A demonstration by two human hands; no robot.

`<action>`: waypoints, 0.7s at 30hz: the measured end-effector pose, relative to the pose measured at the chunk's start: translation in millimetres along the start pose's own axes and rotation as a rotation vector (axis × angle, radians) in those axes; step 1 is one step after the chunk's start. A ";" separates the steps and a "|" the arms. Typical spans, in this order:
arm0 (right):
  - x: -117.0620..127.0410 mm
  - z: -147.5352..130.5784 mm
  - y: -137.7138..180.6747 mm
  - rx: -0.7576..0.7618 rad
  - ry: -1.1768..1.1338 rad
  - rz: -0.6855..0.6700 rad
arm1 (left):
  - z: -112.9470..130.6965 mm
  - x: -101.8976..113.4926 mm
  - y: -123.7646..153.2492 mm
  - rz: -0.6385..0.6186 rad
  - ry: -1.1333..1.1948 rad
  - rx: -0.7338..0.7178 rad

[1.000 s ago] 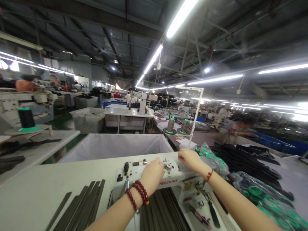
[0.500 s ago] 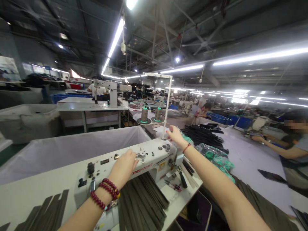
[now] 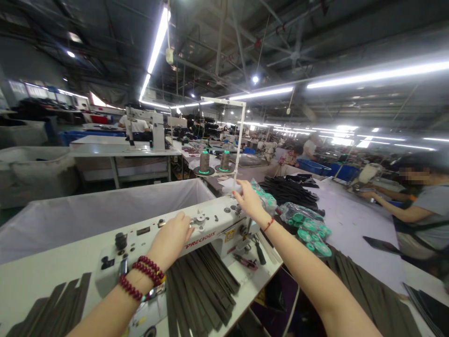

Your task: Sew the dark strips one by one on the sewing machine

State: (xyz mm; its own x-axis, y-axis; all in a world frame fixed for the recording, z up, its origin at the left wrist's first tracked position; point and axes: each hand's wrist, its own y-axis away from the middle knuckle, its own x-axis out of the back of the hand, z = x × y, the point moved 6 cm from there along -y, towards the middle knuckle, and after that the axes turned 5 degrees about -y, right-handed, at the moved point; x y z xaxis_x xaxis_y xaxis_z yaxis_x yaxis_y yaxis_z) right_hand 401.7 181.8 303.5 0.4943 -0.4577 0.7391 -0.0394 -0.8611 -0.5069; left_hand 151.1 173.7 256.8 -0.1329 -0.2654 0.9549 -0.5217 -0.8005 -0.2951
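A white sewing machine [image 3: 219, 234] with red lettering stands in front of me. My left hand [image 3: 175, 238], beaded bracelets at its wrist, is over the top of the machine arm beside a small metal winder [image 3: 199, 219]. Its fingers are curled, and what they hold, if anything, is hidden. At the far end of the arm, my right hand [image 3: 248, 200] is beside the white thread-stand pole [image 3: 239, 140]. Its thumb and fingers are bent together; any thread in them is too fine to make out. Two thread cones [image 3: 205, 162] stand behind the machine. Dark fabric strips [image 3: 199, 285] hang under the arm.
Bagged green-ended spools [image 3: 312, 229] and black fabric pieces [image 3: 291, 192] lie to the right. Small snips [image 3: 245, 262] and a black-handled tool [image 3: 260, 252] rest on the machine table. A co-worker [image 3: 428, 201] sits at the right. A white-lined bin [image 3: 115, 201] stands behind the machine.
My view has turned slightly, so the scene sits further left. Both hands stay near the same parts of the machine, with small shifts of the fingers.
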 end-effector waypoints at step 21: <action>-91.9 54.4 201.8 -0.113 0.328 -0.203 | 10.7 1.2 3.6 0.129 0.128 -0.031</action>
State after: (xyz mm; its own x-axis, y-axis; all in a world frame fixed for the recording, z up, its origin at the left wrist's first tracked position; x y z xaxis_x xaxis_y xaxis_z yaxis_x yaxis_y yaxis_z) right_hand 395.5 62.1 109.1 0.1993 -0.3065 0.9308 -0.0738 -0.9518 -0.2976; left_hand 158.0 164.8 256.5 -0.3052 -0.2929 0.9061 -0.5191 -0.7466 -0.4161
